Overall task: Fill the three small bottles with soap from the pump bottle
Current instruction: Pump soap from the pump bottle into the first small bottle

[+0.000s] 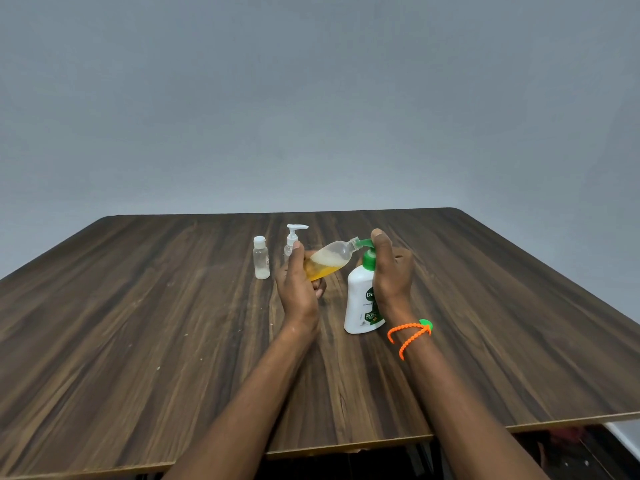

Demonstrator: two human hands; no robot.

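Observation:
My left hand (299, 285) grips a small clear bottle (330, 259), tilted with its open neck against the green nozzle of the pump bottle (362, 306). Amber soap fills its lower part. The white pump bottle stands upright on the table. My right hand (389, 271) rests on its green pump head, fingers over the top. Behind my left hand stands a small clear bottle with a white pump top (294, 237), partly hidden. Left of it stands a small clear bottle with a white flip cap (261, 259).
The dark wood table (138, 323) spreads wide on all sides of the bottles. Its front edge runs near the bottom of the view. A plain grey wall stands behind. An orange cord with a green bead circles my right wrist (410, 336).

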